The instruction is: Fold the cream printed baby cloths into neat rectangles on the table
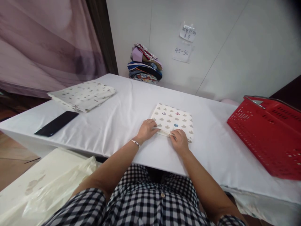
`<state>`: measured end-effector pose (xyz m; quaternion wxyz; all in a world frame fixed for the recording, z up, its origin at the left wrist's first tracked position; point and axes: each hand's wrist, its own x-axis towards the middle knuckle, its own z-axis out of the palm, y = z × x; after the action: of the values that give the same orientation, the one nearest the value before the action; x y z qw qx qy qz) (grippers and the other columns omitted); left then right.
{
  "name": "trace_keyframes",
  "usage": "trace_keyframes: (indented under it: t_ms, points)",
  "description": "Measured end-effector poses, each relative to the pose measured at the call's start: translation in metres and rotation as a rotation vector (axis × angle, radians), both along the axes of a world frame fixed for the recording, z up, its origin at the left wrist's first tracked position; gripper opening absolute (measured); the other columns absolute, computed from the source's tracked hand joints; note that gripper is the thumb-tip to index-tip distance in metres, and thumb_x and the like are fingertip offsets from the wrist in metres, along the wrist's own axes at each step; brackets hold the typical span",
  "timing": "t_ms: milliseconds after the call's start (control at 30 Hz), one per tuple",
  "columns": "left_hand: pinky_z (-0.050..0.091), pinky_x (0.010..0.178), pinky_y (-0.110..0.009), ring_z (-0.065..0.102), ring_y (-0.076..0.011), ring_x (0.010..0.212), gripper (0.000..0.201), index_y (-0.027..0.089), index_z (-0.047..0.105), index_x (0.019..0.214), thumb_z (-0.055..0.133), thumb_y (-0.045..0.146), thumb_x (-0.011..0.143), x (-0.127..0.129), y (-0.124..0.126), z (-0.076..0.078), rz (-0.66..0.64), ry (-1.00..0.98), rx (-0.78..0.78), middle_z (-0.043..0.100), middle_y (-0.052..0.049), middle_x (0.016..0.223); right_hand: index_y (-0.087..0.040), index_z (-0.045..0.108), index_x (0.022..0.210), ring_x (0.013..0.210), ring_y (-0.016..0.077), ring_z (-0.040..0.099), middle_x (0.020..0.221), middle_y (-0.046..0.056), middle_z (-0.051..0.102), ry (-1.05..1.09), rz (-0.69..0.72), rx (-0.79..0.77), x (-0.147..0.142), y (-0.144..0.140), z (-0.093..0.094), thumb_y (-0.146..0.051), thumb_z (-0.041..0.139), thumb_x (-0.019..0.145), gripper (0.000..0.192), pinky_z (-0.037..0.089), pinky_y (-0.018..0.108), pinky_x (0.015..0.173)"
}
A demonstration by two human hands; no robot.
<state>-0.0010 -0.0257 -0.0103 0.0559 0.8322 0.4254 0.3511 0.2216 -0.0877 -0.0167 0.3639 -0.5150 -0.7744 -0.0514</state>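
**Two hands on a folded patterned cloth**

A black-and-white checked garment (145, 201) fills the bottom of the view, worn by the person, whose two bare forearms reach forward from it onto the desk (113, 122), which is draped in white sheeting.

The landmark is the folded patterned cloth (174, 121), a small cream square printed with little beige shapes and a few coloured ones, lying flat on the desk. The left hand (147, 129) rests on its near left corner, fingers laid flat and pressed down on the fabric; a thin bracelet (135, 142) circles that wrist. The right hand (180, 141) sits at the near edge of the cloth, its grip pinching the folded edge between thumb and fingertips.

Far to the left of the cloth lies a second folded fabric (82, 95), pale with small marks, and nearer than that a dark phone (56, 123). To the right of the cloth, well apart, stands a red plastic basket (268, 135). Beyond the cloth, against the wall, is a stack of folded colourful textiles (145, 64), and to the stack's right two paper notes (184, 42) hang on the wall. Left of the person's lap lies a clear plastic bag (54, 188).
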Motion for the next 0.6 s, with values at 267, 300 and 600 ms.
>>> trace_keyframes:
  t_ms: [267, 300, 600]
  points:
    - [0.042, 0.083, -0.038, 0.055, -0.0219, 0.097, 0.024, 0.02, 0.061, 0.097, 0.066, 0.036, 0.079, 0.0024, -0.0034, 0.002, -0.038, -0.012, 0.037, 0.063, -0.007, 0.101, -0.02, 0.064, 0.095, 0.088, 0.0219, 0.052, 0.094, 0.007, 0.06, 0.016, 0.003, 0.022, 0.0019, -0.0012, -0.0038, -0.02, 0.051, 0.085, 0.016, 0.043, 0.038, 0.079]
    - [0.041, 0.084, -0.038, 0.055, -0.0221, 0.098, 0.023, 0.021, 0.062, 0.098, 0.066, 0.035, 0.08, 0.0027, -0.0031, 0.0016, -0.048, -0.005, 0.03, 0.063, -0.006, 0.102, -0.02, 0.064, 0.097, 0.089, 0.0222, 0.052, 0.096, 0.008, 0.06, 0.013, 0.006, 0.026, 0.0021, -0.0015, -0.0044, -0.019, 0.051, 0.086, 0.018, 0.043, 0.038, 0.08]
    - [0.042, 0.075, -0.035, 0.056, -0.0195, 0.082, 0.017, 0.019, 0.058, 0.08, 0.064, 0.035, 0.082, 0.0038, -0.002, -0.0001, -0.023, 0.015, 0.018, 0.061, -0.004, 0.083, -0.019, 0.064, 0.094, 0.087, 0.0219, 0.053, 0.094, 0.008, 0.06, 0.012, 0.01, 0.016, 0.0019, -0.0006, -0.0026, -0.019, 0.051, 0.085, 0.016, 0.043, 0.038, 0.079]
